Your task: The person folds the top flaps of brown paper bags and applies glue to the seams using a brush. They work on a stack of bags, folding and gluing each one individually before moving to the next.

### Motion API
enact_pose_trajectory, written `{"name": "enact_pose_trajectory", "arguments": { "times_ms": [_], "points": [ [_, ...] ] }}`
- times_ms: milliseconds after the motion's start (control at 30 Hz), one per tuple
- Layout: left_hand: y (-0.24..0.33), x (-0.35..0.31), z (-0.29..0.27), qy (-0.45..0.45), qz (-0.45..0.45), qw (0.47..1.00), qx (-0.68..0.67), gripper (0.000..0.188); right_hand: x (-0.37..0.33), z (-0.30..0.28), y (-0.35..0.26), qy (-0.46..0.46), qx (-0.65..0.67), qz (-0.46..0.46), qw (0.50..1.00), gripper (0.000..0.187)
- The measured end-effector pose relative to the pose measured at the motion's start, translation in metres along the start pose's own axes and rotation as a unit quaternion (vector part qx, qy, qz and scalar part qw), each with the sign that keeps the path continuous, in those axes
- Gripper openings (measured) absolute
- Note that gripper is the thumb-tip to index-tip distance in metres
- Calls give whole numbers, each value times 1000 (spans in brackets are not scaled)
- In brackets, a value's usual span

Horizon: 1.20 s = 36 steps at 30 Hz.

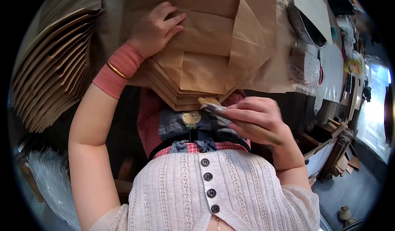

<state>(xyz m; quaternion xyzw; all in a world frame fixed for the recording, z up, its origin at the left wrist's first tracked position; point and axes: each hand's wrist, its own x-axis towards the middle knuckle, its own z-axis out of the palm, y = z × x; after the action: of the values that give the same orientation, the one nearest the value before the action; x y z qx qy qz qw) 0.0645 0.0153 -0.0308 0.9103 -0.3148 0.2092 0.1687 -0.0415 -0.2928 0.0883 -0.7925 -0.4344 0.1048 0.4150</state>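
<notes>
In front of me lies a stack of brown paper bags [207, 31] with folded bottoms, their layered edges pointing toward me at the table's near side. My left hand [157, 30] rests on the top bag's left part, fingers apart and holding nothing. Over my lap, just right of the stack's near edge, my right hand [260, 117] is closed around the handle of a brush [212, 106]. The brush's tan, whitish-coated tip points left, close to the lowest paper edges; whether it touches them I cannot tell. Motion blurs the right hand slightly.
Fanned brown paper bags [57, 66] stand at the left. On the right are a dark bowl [302, 25] partly under a pale board, and a brown-and-white block [304, 66]. Clear plastic wrap [53, 179] lies low at the left; cardboard pieces [341, 165] sit low at the right.
</notes>
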Motion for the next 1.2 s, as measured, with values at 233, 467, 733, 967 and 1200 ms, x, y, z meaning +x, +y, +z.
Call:
{"name": "enact_pose_trajectory", "arguments": {
  "times_ms": [233,467,733,967,1200],
  "points": [
    [3,5,-2,-5,1,1000,13,32,-19,22,19,51,-181,-8,982,31],
    [11,7,-19,-55,-27,998,-17,35,11,-9,17,12,170,63,983,18],
    [32,1,-24,-76,-29,997,13,38,55,-65,100,274,170,258,911,12],
    [28,1,-27,-99,-36,994,-20,39,101,-67,156,272,118,229,927,13],
    [30,-7,-25,-13,-154,978,-138,36,129,-25,97,339,235,136,901,14]
  ]
}}
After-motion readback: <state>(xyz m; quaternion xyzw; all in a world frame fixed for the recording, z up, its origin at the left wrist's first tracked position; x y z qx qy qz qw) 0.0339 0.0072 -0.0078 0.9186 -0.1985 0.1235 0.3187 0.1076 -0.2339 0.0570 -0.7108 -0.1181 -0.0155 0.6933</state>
